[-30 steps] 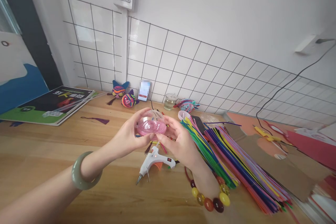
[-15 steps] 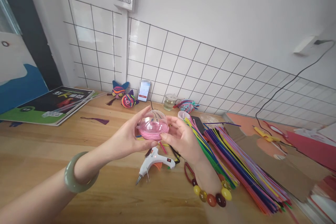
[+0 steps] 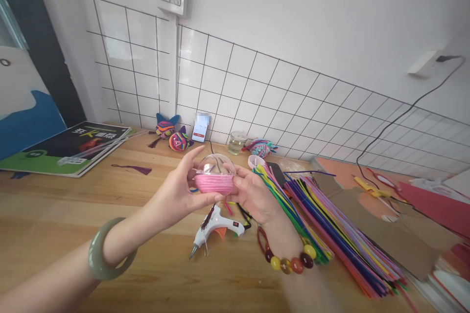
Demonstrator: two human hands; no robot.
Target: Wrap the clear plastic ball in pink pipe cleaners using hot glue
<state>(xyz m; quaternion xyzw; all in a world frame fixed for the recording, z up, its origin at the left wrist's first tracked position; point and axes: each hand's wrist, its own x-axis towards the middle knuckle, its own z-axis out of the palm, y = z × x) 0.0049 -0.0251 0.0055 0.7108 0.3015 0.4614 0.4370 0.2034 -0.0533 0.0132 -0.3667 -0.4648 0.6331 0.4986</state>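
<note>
A clear plastic ball [image 3: 215, 181] with pink pipe cleaner wound round its lower part is held up between both hands, its bare dome on top. My left hand [image 3: 181, 183] grips it from the left, thumb below and fingers behind it. On the right side my right hand [image 3: 255, 193] pinches it, thumb against the pink band. Beneath the hands a white hot glue gun [image 3: 216, 227] lies on the table, nozzle towards the lower left. A dark tassel [image 3: 208, 216] hangs in front of the glue gun's back end.
Bundles of coloured pipe cleaners [image 3: 341, 234] lie to the right, near brown cardboard [image 3: 385, 234] and yellow-handled scissors [image 3: 367, 187]. Behind stand a phone [image 3: 200, 128], a glass jar [image 3: 237, 143] and yarn-like striped figures [image 3: 179, 141]. A purple tassel [image 3: 135, 169] and a book [image 3: 73, 146] are left.
The ball has been tilted, so its pink side band now faces me more and less of the inside shows through the dome. Both hands still hold it.
</note>
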